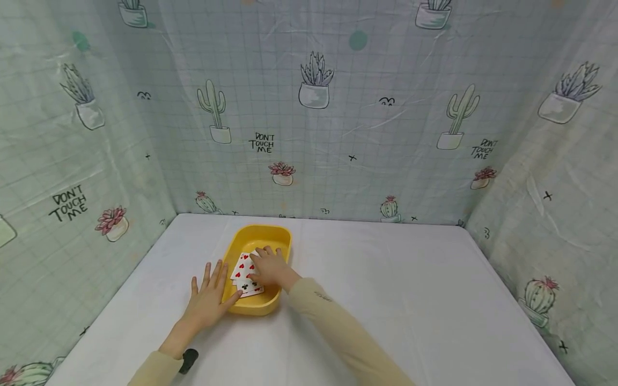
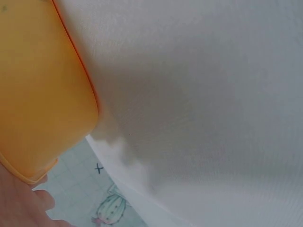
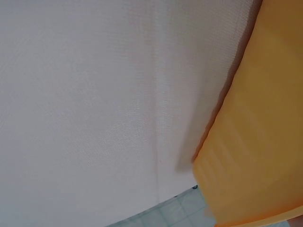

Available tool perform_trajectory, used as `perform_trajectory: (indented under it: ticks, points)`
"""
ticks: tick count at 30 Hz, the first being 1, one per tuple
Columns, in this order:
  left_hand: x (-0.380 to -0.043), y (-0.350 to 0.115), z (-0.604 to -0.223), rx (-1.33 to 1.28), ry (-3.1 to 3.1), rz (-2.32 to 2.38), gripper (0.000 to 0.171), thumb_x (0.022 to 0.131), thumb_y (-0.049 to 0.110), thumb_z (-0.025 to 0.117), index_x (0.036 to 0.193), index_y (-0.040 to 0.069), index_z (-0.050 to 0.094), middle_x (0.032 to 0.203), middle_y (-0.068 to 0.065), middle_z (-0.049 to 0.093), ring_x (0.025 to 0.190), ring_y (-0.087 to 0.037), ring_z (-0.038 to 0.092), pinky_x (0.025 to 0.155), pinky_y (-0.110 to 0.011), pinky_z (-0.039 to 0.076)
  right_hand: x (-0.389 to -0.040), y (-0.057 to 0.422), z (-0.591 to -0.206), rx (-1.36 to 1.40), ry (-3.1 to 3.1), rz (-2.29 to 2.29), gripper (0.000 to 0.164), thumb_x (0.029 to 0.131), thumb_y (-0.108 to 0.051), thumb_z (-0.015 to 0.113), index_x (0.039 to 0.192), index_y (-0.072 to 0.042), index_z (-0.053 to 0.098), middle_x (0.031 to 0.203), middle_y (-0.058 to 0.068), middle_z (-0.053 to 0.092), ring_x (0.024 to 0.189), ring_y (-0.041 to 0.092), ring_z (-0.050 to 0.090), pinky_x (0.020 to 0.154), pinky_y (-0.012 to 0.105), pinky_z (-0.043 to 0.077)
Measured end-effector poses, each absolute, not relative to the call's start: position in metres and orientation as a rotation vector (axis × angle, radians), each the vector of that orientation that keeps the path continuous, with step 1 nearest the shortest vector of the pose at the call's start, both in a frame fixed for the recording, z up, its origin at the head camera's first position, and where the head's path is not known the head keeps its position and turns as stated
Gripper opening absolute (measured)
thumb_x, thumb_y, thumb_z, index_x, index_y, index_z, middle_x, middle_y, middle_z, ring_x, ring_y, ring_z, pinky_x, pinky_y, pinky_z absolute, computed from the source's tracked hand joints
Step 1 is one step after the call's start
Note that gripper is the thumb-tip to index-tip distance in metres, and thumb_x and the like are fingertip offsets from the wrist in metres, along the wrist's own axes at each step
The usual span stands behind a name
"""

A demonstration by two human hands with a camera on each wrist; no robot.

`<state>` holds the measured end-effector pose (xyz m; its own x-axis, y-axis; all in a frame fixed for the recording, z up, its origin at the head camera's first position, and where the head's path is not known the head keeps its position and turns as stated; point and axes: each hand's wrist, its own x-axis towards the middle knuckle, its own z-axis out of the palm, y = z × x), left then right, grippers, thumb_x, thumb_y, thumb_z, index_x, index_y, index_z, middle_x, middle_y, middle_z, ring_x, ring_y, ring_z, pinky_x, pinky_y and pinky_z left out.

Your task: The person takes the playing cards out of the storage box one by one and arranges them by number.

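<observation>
A yellow plastic tray (image 1: 248, 310) stands on the white table, with several playing cards (image 1: 243, 266) lying inside it. Hearts show on the upper card, and black clubs on a card (image 1: 250, 286) nearer the front. My left hand (image 1: 206, 303) is at the tray's left rim with its fingers spread and the thumb over the front left side. My right hand (image 1: 270, 268) reaches in over the right rim, its fingers spread over the cards and the thumb on or just above them. Both wrist views show mainly the tray's outer wall (image 2: 42, 94).
White cloth covers the table (image 1: 386, 289). Around its left, back and right sides hangs a curtain (image 1: 357, 123) printed with cacti. A dark object (image 1: 189, 361) shows beside my left wrist.
</observation>
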<state>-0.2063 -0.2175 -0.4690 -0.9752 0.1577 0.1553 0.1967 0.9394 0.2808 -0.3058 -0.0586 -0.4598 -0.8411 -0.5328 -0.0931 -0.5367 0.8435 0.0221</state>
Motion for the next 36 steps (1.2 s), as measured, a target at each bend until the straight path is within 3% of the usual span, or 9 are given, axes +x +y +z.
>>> perform_trajectory:
  ticks: [21, 36]
  points:
    - [-0.204, -0.216, -0.471, -0.268, -2.915, -0.463, 0.081, 0.086, 0.053, 0.043, 0.141, -0.001, 0.018, 0.147, -0.022, 0.015, 0.135, -0.043, 0.005, 0.098, -0.070, 0.005, -0.312, -0.070, -0.470, -0.773, 2.934, 0.157, 0.062, 0.083, -0.059, 0.044, 0.136, -0.027, 0.036, 0.145, -0.005, 0.030, 0.135, 0.018, 0.024, 0.109, 0.047, 0.023]
    - [-0.204, -0.215, -0.473, -0.266, -2.931, -0.470, 0.080, 0.087, 0.052, 0.043, 0.142, 0.001, 0.016, 0.148, -0.022, 0.014, 0.136, -0.042, 0.001, 0.098, -0.070, 0.003, -0.305, -0.070, -0.471, -0.746, 2.945, 0.236, 0.063, 0.082, -0.063, 0.040, 0.135, -0.029, 0.037, 0.145, -0.003, 0.031, 0.135, 0.018, 0.024, 0.109, 0.045, 0.023]
